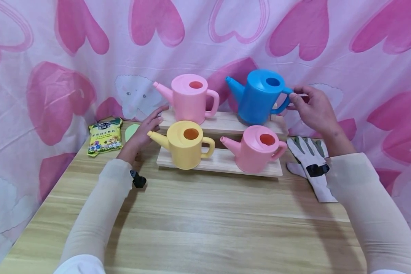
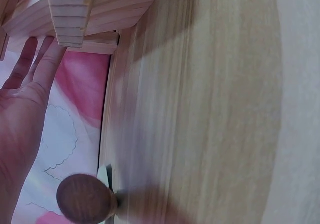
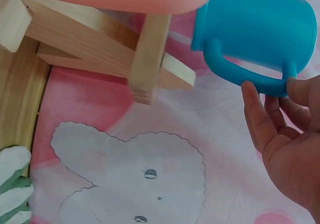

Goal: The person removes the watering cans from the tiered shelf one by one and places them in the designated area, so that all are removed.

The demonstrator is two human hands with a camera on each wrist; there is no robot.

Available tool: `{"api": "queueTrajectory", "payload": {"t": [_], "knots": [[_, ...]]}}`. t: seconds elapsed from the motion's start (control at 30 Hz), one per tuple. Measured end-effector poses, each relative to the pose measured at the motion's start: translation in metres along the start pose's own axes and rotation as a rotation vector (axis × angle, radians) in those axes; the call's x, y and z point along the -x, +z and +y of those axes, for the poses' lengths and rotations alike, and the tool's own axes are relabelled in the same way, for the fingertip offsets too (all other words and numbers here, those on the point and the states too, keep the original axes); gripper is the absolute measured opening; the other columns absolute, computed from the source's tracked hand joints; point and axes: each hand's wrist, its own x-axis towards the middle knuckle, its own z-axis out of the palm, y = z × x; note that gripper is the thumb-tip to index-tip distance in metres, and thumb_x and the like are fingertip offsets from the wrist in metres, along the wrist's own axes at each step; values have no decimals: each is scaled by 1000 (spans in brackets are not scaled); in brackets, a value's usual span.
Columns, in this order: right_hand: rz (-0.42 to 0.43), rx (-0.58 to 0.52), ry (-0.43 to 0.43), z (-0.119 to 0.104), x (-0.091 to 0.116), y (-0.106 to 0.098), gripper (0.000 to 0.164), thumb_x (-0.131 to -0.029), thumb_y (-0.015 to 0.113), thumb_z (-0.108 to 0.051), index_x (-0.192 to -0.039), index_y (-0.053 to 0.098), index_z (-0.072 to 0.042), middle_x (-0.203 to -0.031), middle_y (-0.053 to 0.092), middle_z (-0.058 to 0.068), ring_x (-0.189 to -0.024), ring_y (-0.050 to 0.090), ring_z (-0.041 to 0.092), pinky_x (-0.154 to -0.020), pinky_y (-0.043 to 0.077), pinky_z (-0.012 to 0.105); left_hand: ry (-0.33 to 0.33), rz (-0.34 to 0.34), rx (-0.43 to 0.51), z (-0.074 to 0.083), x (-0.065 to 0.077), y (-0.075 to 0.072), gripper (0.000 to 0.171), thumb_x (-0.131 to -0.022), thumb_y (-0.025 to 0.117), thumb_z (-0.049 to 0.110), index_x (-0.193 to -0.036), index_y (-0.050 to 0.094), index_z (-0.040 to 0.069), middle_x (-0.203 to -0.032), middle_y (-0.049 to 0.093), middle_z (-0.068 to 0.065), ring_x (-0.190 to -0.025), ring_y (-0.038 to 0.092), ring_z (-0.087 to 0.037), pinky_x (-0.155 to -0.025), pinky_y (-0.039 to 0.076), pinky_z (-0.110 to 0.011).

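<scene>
In the head view, my right hand grips the handle of a blue watering can at the right of the upper shelf board. The right wrist view has the thumb and fingers pinching that handle; I cannot tell whether the can's base touches the board. My left hand touches the left end of the wooden two-tier stand, fingers extended, as the left wrist view shows. A pink watering can stands at the upper left. Below are a yellow watering can and another pink watering can.
A yellow-green printed bag lies at the table's back left, near a light green round item partly behind the left arm. White-and-green gloves lie right of the stand. A heart-patterned curtain hangs behind the table.
</scene>
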Motion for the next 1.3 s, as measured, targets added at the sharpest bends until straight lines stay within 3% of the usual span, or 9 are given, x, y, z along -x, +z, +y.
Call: {"api": "queueTrajectory", "payload": {"t": [0.33, 0.57, 0.83, 1.03, 1.23, 1.3], "knots": [[73, -16, -2, -14, 3, -20, 49, -108, 49, -38, -147, 55, -10, -139, 58, 13, -121, 64, 33, -96, 53, 38, 8, -6, 30, -1, 0, -1, 56, -109, 43, 41, -163, 32, 31, -170, 17, 8, -152, 23, -28, -122, 21, -53], [75, -123, -19, -26, 17, -35, 45, -104, 57, -35, -145, 60, -15, -137, 60, 10, -111, 68, 15, -90, 53, 26, 26, -8, 33, 0, 0, -1, 56, -109, 42, 38, -163, 32, 28, -170, 17, 8, -153, 22, -28, -122, 20, -54], [102, -165, -155, -43, 40, -39, 37, -104, 61, -23, -138, 65, -9, -127, 66, 8, -104, 69, 7, -81, 52, 15, 26, -19, 87, 1, -1, -2, 56, -109, 43, 37, -163, 32, 27, -170, 18, 6, -151, 26, -29, -121, 23, -53], [69, -149, -224, -55, 62, -36, 35, -104, 60, -14, -138, 65, -6, -124, 65, 9, -100, 69, 8, -81, 53, 16, 29, -21, 76, -2, -2, -1, 56, -109, 42, 36, -163, 31, 27, -170, 17, 6, -151, 25, -29, -121, 22, -53], [20, -92, -268, -64, 88, -33, 32, -103, 62, -5, -135, 65, -2, -109, 68, -4, -87, 69, 4, -72, 53, 11, 31, -9, 62, -2, -3, -2, 56, -109, 43, 38, -163, 34, 27, -170, 18, 6, -152, 23, -28, -122, 19, -55], [-20, -138, -292, -66, 94, -30, 32, -101, 60, 2, -133, 64, 2, -108, 69, 0, -88, 71, 7, -76, 54, 14, 34, -1, 64, -2, -3, -3, 55, -109, 44, 38, -162, 35, 27, -170, 19, 6, -152, 22, -27, -121, 18, -55]]}}
